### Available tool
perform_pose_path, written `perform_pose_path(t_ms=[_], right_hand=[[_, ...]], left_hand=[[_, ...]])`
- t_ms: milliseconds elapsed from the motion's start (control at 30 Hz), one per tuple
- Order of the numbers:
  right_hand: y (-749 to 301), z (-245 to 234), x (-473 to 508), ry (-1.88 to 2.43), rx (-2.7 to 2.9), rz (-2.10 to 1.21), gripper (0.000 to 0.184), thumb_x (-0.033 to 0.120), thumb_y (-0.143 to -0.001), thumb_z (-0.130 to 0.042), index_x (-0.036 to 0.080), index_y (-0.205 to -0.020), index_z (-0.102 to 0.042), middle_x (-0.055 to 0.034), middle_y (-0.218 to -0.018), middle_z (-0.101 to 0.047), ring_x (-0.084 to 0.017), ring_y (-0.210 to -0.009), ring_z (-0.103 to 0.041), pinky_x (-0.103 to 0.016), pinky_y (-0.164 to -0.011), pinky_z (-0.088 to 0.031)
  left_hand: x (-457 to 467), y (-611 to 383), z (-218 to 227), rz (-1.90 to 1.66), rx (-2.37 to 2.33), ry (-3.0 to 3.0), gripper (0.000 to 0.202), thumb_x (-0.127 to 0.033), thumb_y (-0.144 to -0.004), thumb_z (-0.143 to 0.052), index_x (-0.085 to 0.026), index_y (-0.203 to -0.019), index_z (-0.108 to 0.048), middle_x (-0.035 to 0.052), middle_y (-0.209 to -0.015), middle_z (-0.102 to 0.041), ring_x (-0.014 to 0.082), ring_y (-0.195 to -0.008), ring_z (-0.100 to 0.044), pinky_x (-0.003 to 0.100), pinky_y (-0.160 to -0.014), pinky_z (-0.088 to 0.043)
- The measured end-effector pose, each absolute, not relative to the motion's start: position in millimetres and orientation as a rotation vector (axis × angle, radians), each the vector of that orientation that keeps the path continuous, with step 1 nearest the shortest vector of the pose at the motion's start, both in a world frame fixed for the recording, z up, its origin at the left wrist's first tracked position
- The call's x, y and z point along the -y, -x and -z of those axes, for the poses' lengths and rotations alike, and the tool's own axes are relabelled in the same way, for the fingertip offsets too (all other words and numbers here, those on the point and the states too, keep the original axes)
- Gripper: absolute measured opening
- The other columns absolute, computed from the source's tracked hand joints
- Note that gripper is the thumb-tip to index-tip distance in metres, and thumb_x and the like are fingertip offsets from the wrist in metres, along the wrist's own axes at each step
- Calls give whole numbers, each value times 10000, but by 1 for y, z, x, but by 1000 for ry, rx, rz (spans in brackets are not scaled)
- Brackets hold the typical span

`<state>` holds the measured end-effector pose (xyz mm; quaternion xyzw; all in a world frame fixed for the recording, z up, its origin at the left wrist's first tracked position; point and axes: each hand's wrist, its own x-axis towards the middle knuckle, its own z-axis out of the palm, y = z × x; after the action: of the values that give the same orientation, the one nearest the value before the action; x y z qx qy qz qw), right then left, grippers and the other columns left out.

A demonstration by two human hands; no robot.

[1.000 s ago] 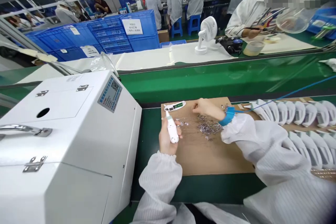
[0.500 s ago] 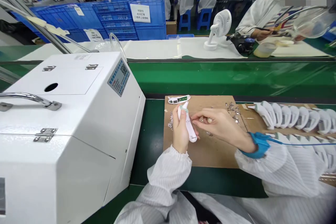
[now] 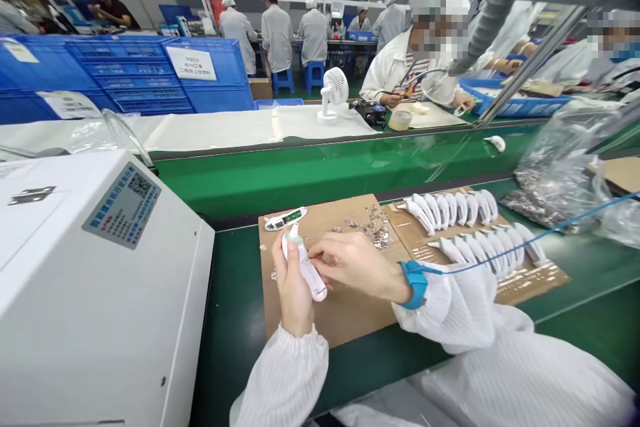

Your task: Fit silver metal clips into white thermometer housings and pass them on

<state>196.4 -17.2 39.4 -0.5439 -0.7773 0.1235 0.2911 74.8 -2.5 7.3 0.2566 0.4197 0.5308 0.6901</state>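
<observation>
My left hand (image 3: pixel 294 283) is wrapped around a white ear thermometer (image 3: pixel 311 275) with a pale green collar, its tip pointing up and away. At the casing's right side, the fingers of my right hand (image 3: pixel 353 261) are pinched together; whatever is between them is too small to make out. Just beyond the left hand lies an open thermometer half (image 3: pixel 286 219) with a green circuit board showing. Small metal pieces (image 3: pixel 377 227) are scattered on the cardboard sheet (image 3: pixel 350 323) under my hands.
Two rows of white thermometers (image 3: pixel 450 208) stand on cardboard to the right. Behind them are clear bags of small metal parts (image 3: pixel 545 180). A big white machine (image 3: pixel 125 320) fills the left. A blue wrist cord (image 3: pixel 565 221) runs rightward. Across the green divider (image 3: pixel 280 177) sits a co-worker (image 3: pixel 400 67).
The view has swung to the right, bringing the bags and both thermometer rows fully in. My left hand still holds the thermometer, and my right fingers have come in against its side.
</observation>
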Motion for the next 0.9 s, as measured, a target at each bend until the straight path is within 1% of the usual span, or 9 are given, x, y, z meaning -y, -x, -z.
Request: perform_pose_path(t_ms=[100,167,300,433,600,767,833,900], right_hand=[[-199,-42,20,1414,1956,-373,112,245,-883,-616,201,-870,-718,-6,-773,-701,-107,-662,-601,-224,-641,-424],[-202,-42,24,1399,1900,-407,114,262,-881,-621,212,-870,-723,2,-764,-700,-101,-637,-584,-223,-637,-429],[-204,-43,29,1403,1850,-418,117,280,-872,-637,215,-888,-733,-1,-741,-689,-104,-601,-562,-228,-595,-427],[-203,-46,32,1407,1850,-378,103,249,-859,-649,203,-867,-741,8,-684,-669,-94,-550,-536,-223,-536,-412],[-202,-49,33,1336,1909,-272,88,205,-853,-659,181,-866,-743,22,-641,-648,-85,-530,-538,-217,-526,-415],[-201,-48,34,1306,1968,-171,72,165,-853,-662,171,-877,-729,22,-680,-668,-75,-542,-552,-209,-536,-435],[-201,-45,35,1280,1992,-145,75,171,-866,-652,173,-873,-727,17,-691,-675,-78,-550,-565,-212,-534,-445],[-200,-40,35,1245,2006,-105,107,180,-891,-626,177,-887,-733,-10,-762,-707,-92,-610,-613,-217,-562,-471]], left_hand=[[4,-76,-9,-1165,-904,-591,475,-486,-910,-534,-409,-1368,-437,-41,-573,-528,142,-328,-473,278,-291,-366],[6,-77,-11,-1156,-890,-613,488,-498,-915,-516,-388,-1378,-411,-52,-551,-507,134,-320,-458,264,-303,-366],[11,-82,-15,-1170,-887,-631,503,-515,-903,-533,-344,-1357,-400,-51,-617,-519,104,-341,-463,240,-352,-399],[15,-85,-17,-1202,-875,-637,533,-574,-877,-547,-325,-1331,-419,-20,-704,-550,101,-362,-476,237,-335,-377],[18,-85,-21,-1224,-880,-649,484,-580,-889,-531,-319,-1289,-449,-13,-757,-541,87,-377,-473,239,-364,-403],[18,-86,-19,-1238,-860,-624,442,-540,-893,-553,-321,-1268,-469,-16,-780,-536,87,-418,-479,275,-472,-483],[17,-87,-18,-1267,-866,-603,421,-512,-895,-569,-312,-1257,-489,-7,-803,-550,103,-499,-524,276,-544,-510],[16,-88,-19,-1302,-868,-562,384,-475,-910,-566,-293,-1242,-506,5,-821,-565,125,-609,-573,258,-595,-514]])
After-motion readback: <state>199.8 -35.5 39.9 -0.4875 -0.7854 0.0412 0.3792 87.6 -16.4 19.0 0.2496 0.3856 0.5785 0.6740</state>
